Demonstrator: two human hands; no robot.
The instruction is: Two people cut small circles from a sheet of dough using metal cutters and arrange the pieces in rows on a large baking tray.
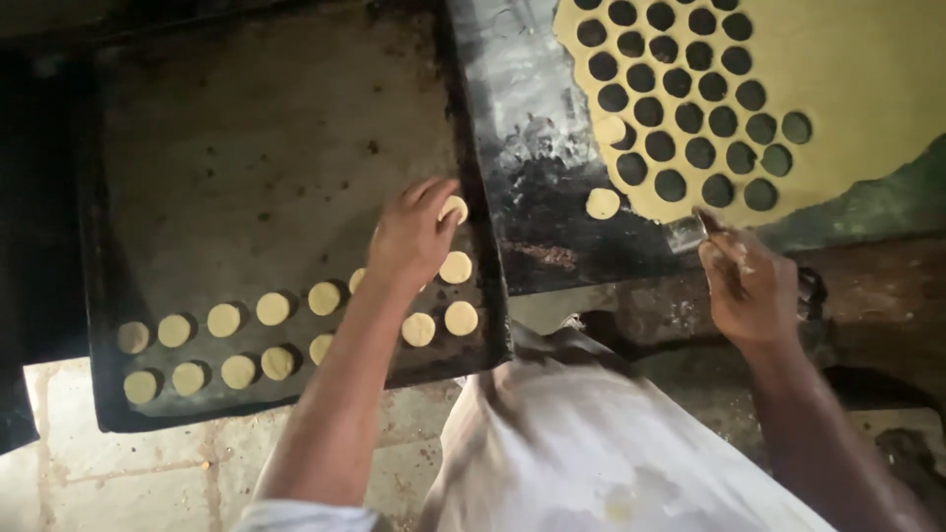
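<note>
A white-aproned lap (591,443) sits closest, both forearms reaching out over it. The left hand (412,236) pinches a dough disc (453,208) at its fingertips, over the dark baking tray (256,158), just beyond the rows of discs (246,340) lying below the wrist. This looks like the placing step; the disc probably wants setting level beside its neighbours. The right hand (746,281) is closed around a small metal cutter (687,233) at the edge of the punched dough sheet (847,69) just ahead of it.
</note>
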